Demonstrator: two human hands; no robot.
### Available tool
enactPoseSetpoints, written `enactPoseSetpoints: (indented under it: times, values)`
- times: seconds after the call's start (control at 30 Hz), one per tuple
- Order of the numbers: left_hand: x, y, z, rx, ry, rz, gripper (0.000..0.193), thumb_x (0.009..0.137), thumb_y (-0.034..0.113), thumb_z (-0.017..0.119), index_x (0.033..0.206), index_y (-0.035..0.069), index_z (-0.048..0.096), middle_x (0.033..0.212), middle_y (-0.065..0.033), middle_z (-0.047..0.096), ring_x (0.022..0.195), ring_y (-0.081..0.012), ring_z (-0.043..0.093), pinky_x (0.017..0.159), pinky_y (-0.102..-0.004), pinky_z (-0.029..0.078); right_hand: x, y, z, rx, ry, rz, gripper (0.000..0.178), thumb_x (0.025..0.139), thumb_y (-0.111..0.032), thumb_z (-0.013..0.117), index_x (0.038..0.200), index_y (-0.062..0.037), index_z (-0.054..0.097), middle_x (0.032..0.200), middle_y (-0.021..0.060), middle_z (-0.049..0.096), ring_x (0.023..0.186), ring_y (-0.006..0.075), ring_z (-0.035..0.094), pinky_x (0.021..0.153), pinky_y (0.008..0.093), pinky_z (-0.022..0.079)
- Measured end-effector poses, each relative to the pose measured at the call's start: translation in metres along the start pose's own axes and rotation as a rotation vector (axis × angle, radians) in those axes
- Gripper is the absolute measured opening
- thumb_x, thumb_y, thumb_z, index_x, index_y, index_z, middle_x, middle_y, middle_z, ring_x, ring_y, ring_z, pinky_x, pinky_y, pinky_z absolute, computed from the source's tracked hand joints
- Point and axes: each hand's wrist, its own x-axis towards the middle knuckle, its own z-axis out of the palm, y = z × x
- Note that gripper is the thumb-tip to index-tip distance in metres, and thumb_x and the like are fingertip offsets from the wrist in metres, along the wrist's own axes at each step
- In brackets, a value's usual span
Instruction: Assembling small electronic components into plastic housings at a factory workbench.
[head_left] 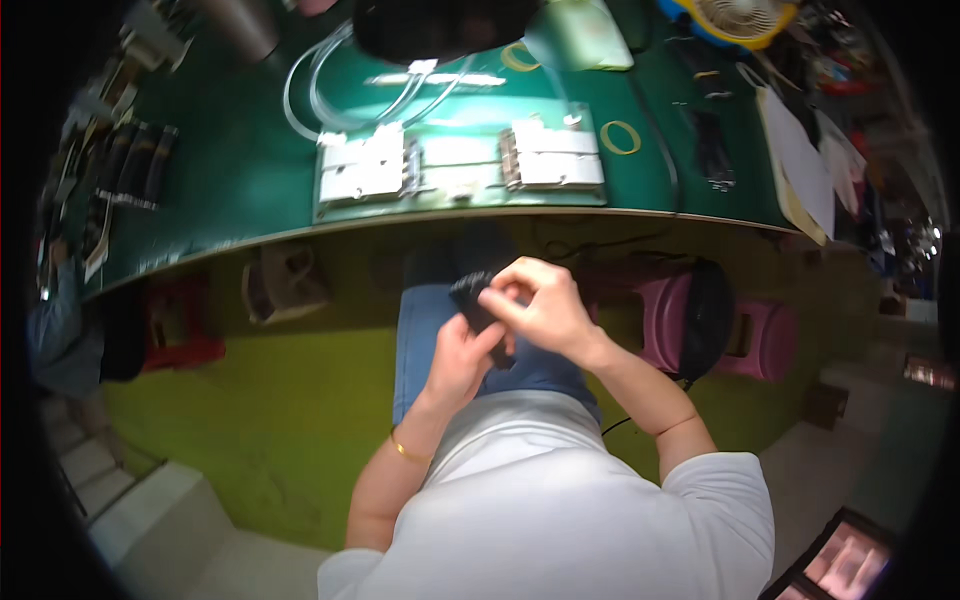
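Over my lap, in front of the bench edge, I hold a small dark black piece (474, 291), blurred and partly covered by my fingers, so its exact kind is unclear. My left hand (462, 358) is closed around its lower part, thumb on top. Above and to the right, my right hand (545, 308) pinches at its upper end with thumb and fingers together. Beyond my hands, on the green bench (240, 190), a pale base plate carries a left white fixture block (362, 168) and a right white fixture block (553, 157).
Clear tubes (315, 90) loop behind the fixture. A yellow ring (620, 138) and black strips (712, 150) lie to its right; more black strips (138, 162) lie at far left. Pink stools (668, 318) stand below on the right. A person's sleeve (62, 315) shows at left.
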Motion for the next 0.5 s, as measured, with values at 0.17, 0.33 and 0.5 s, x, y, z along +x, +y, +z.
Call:
enactPoseSetpoints:
  times: [0.17, 0.33, 0.5]
  values:
    - [0.016, 0.012, -0.01, -0.094, -0.052, 0.054, 0.011, 0.082, 0.005, 0.053, 0.093, 0.001, 0.051, 0.076, -0.0053, 0.054, 0.07, -0.013, 0.053, 0.064, -0.0258, 0.044, 0.018, -0.003, 0.009, 0.534, -0.004, 0.136, 0.01, 0.078, -0.007, 0.06, 0.077, 0.0023, 0.06, 0.062, 0.0047, 0.055, 0.047, 0.0076, 0.052, 0.04, 0.0207, 0.043]
    - [0.025, 0.017, -0.011, -0.218, -0.072, 0.117, 0.011, 0.082, 0.006, 0.055, 0.092, 0.001, 0.052, 0.077, -0.0057, 0.055, 0.071, -0.0136, 0.053, 0.066, -0.027, 0.044, 0.031, -0.012, 0.011, 0.615, 0.053, 0.123, 0.014, 0.083, -0.009, 0.055, 0.077, 0.0027, 0.06, 0.056, 0.0024, 0.054, 0.042, 0.0058, 0.049, 0.036, 0.0187, 0.039]
    - [0.034, 0.023, -0.005, -0.289, -0.132, 0.184, 0.009, 0.083, 0.006, 0.054, 0.091, 0.001, 0.053, 0.078, -0.0057, 0.055, 0.071, -0.0136, 0.052, 0.068, -0.0275, 0.044, 0.04, -0.024, 0.01, 0.595, 0.062, 0.113, 0.015, 0.084, -0.011, 0.054, 0.078, 0.0018, 0.061, 0.053, 0.0001, 0.052, 0.04, 0.0026, 0.045, 0.033, 0.0171, 0.034]
